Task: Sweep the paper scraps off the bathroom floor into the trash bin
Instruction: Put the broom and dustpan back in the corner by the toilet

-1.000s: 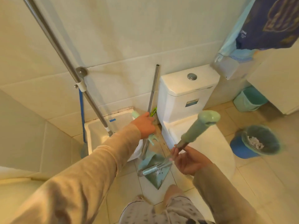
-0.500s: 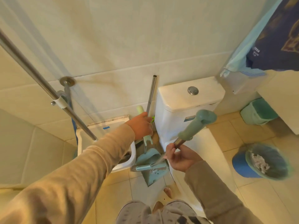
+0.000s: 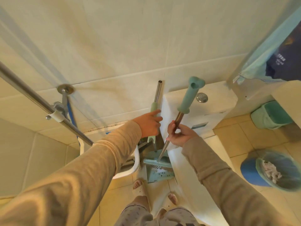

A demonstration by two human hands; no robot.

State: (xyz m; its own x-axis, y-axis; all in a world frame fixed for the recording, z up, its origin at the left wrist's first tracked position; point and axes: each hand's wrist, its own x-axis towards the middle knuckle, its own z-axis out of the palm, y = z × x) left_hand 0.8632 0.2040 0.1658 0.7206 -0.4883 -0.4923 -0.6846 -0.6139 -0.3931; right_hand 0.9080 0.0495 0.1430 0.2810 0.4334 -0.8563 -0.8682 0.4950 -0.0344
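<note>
Head view: the left hand (image 3: 149, 123) is seen at frame centre, fingers curled on the pale green grip of the dustpan handle (image 3: 156, 110), which stands against the wall beside the toilet tank (image 3: 211, 101). The right hand (image 3: 180, 134) is clamped on the metal shaft of the broom (image 3: 187, 105), just below its teal grip. The broom head and the teal dustpan (image 3: 157, 172) are seen on the floor, lower centre, touching. The blue trash bin (image 3: 249, 170) is placed at lower right, with paper scraps (image 3: 271, 171) inside.
</note>
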